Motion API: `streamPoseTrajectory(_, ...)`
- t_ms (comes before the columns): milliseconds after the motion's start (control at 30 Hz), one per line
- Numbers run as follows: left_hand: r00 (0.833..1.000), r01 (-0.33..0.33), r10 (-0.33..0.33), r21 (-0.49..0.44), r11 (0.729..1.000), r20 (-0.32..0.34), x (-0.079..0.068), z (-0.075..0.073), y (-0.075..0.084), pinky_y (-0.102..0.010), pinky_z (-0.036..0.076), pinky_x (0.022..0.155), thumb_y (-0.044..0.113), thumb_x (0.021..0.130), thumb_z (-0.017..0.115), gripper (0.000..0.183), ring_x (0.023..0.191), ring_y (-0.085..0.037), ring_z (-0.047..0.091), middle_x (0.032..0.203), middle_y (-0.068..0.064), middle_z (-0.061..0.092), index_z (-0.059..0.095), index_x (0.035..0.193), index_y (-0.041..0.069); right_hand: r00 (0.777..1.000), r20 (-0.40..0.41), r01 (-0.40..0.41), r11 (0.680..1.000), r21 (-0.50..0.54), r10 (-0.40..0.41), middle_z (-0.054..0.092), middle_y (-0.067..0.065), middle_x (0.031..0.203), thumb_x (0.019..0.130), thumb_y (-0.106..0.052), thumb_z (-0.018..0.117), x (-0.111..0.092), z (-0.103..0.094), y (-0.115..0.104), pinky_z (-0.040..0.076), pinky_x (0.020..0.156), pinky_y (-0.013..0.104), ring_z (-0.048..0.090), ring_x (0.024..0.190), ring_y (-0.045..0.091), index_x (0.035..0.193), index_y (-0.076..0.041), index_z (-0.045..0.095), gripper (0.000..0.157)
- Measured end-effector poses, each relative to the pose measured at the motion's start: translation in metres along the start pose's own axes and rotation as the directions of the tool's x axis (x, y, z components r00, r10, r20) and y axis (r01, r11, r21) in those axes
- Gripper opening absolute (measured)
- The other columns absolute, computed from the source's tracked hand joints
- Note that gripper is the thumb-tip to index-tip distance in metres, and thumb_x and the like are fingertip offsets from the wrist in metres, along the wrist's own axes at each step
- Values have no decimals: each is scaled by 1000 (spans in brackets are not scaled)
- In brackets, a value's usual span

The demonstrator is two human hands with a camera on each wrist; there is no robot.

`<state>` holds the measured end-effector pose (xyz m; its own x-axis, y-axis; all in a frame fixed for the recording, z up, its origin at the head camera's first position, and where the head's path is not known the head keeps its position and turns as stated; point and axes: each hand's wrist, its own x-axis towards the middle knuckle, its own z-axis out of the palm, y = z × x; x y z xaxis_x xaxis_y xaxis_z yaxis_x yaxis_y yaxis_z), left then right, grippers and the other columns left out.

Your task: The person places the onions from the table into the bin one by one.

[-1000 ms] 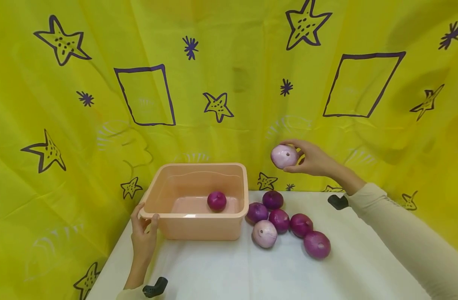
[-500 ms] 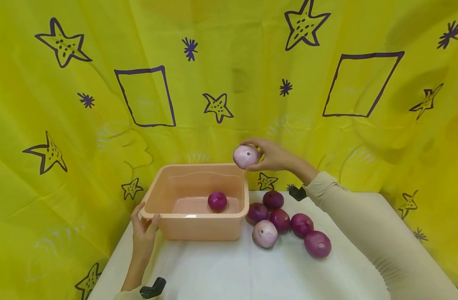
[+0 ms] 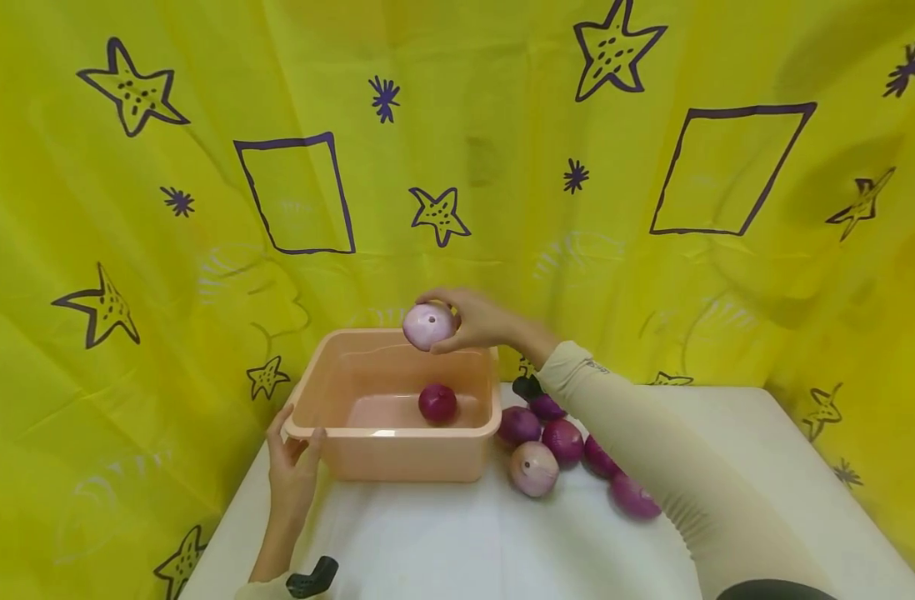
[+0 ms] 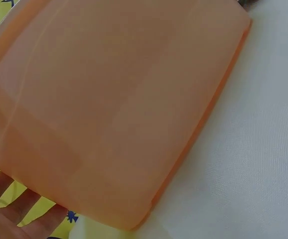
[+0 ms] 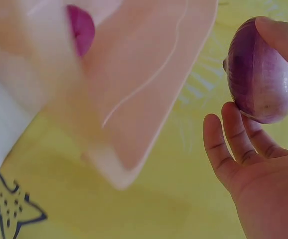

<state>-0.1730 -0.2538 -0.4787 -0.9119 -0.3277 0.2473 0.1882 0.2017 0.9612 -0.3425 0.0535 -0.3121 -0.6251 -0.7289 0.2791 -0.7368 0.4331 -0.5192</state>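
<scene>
From my end of the feeds, I am seeing a pale onion [image 3: 427,326] hanging in the air higher than the peach tub [image 3: 401,458], its outline crossing the tub's back rim in the head view. The right wrist view is showing it standing clear of the tub's walls. The person's right hand [image 3: 474,319] is grasping it, the thumb pressing the skin and the fingers [image 5: 216,144] supporting the other side, one of them standing off.

Over the last second the onion has been travelling leftward, from well right of the tub, past the tub's right back corner, to where it is hanging now. I am reading this as the sideways carry being nearly complete, with height being the main gap left; how squarely it is lying over the tub's opening, I am not able to tell.

Inside the tub, a purple onion [image 3: 437,403] is resting toward the right. The left hand [image 3: 292,477] is gripping the tub's near left corner, probably steadying it.

Right of the tub, six more onions [image 3: 534,468] are sitting close together on the white surface [image 3: 420,542], the right sleeve [image 3: 652,458] partly covering some of them. Behind the tub, a yellow curtain [image 3: 495,108] with drawn stars is hanging.
</scene>
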Motion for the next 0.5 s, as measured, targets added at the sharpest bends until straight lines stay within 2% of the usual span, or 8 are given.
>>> streamPoseTrajectory(267,1000,-28,28,20,999,-7,-1,-1,-2,-5,45,88,20,105,60,70,132,-35,47,166,-12,26,19,162,23,1000,25,11,1000,28,-12,63,6,134,78,-20,90,25,25,-7,51,98,35,58,114,21,141,-12,57,72)
streamPoseTrajectory(500,1000,-29,29,23,999,-10,2,0,-4,-6,46,87,19,104,60,69,129,-33,47,164,-15,28,20,160,19,998,52,16,999,37,-18,62,7,134,78,-19,91,32,41,-11,51,96,34,57,114,22,141,-12,57,72)
